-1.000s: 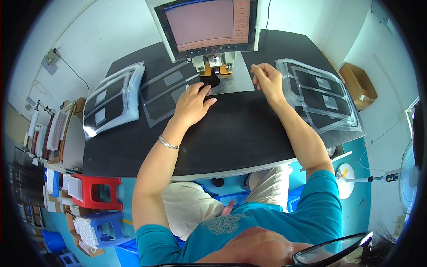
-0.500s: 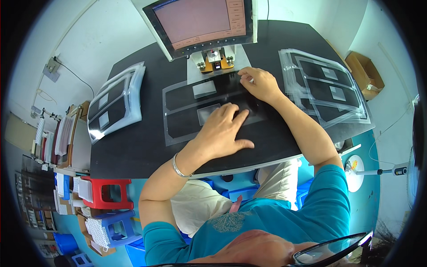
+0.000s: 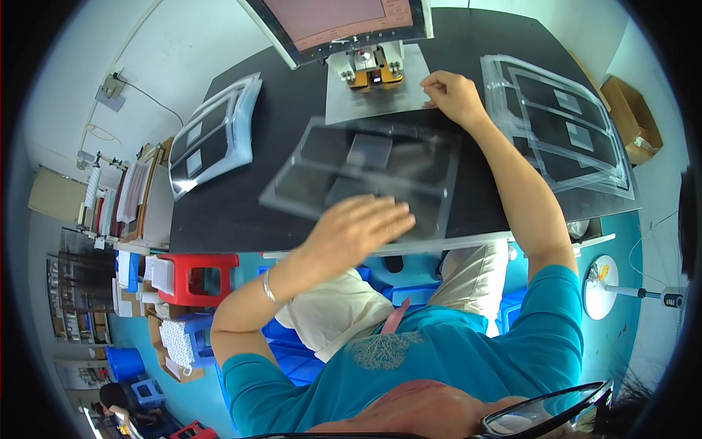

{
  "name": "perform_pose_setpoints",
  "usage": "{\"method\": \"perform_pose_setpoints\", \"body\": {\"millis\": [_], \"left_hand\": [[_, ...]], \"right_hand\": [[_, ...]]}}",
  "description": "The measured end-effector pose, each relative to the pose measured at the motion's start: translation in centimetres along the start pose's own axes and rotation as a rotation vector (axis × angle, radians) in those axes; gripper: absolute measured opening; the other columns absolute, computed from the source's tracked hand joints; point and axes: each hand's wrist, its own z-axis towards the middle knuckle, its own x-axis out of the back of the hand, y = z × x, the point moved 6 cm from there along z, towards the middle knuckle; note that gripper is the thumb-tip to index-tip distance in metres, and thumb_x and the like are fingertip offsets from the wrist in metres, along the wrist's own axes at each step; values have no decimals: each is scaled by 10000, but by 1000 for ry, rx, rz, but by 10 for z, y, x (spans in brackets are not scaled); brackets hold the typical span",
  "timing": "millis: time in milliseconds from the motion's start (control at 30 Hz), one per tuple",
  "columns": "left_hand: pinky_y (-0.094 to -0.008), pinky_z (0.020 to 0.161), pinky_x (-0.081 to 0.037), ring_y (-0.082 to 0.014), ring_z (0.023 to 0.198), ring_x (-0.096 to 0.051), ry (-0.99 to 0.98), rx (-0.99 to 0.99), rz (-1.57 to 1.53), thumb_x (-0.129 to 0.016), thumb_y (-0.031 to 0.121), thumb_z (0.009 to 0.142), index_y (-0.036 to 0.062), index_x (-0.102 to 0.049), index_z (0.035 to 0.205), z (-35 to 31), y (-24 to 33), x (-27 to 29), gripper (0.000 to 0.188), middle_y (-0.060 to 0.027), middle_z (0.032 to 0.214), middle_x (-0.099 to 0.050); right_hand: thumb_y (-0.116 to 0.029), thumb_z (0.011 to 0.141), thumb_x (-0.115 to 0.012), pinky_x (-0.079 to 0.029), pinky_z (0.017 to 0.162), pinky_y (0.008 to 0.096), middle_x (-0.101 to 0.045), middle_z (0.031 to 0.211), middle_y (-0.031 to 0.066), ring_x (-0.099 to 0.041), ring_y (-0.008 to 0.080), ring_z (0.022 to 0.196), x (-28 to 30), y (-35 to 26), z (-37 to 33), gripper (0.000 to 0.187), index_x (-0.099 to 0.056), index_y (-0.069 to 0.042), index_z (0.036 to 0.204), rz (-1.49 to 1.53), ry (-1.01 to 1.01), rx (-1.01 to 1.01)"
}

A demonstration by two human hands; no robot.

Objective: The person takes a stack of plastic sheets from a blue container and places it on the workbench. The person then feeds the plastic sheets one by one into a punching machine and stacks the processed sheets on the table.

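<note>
A clear plastic sheet with two dark panels lies slanted on the black table, smeared by motion. My left hand is over its near edge, fingers stretched out and palm down; it seems to touch the sheet. By the right edge of a grey metal plate, my right hand has its fingers curled in. Whether anything small is between those fingertips is hidden. A machine head with orange parts stands on that plate, beyond the sheet.
A monitor rises above the machine. Similar clear sheets lie in a neat pile at the left and a looser pile at the right. A cardboard box is beyond the right edge. Red and blue stools stand lower left.
The sheet has turned and shifted right and toward me, away from the machine's plate. My left hand's fingers have straightened. My right hand no longer lies over the sheet's corner. The view has shifted.
</note>
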Motion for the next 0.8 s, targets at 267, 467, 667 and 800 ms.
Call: {"method": "perform_pose_setpoints", "body": {"millis": [267,467,667,800], "left_hand": [[-408,1041,-476,-299,1261,-568,12,223,99,-547,-36,863,107,-598,1337,32,-117,-36,498,-95,1386,-589],[-406,1056,-456,-297,1278,-547,3,325,143,-533,-56,862,74,-593,1333,46,-178,-43,492,-105,1388,-582],[-397,1047,-466,-283,1259,-559,103,399,92,-550,-67,851,76,-603,1323,42,-203,-53,496,-101,1379,-587],[-401,1013,-484,-282,1237,-570,93,417,135,-563,-67,837,82,-616,1312,46,-207,-54,501,-94,1362,-589]], "right_hand": [[-89,888,-641,-556,696,269,-730,823,87,-712,140,690,11,6,1,185,-713,5,1031,-10,28,-55],[-79,890,-642,-553,691,268,-720,806,73,-699,119,688,10,2,0,173,-711,6,1024,9,-5,-99],[-80,895,-649,-549,692,266,-712,786,69,-698,117,691,7,0,-2,169,-709,6,1028,12,-21,-129],[-104,884,-608,-558,742,260,-743,807,60,-747,147,733,1,-1,-3,168,-726,-46,989,26,-54,-108]]}}
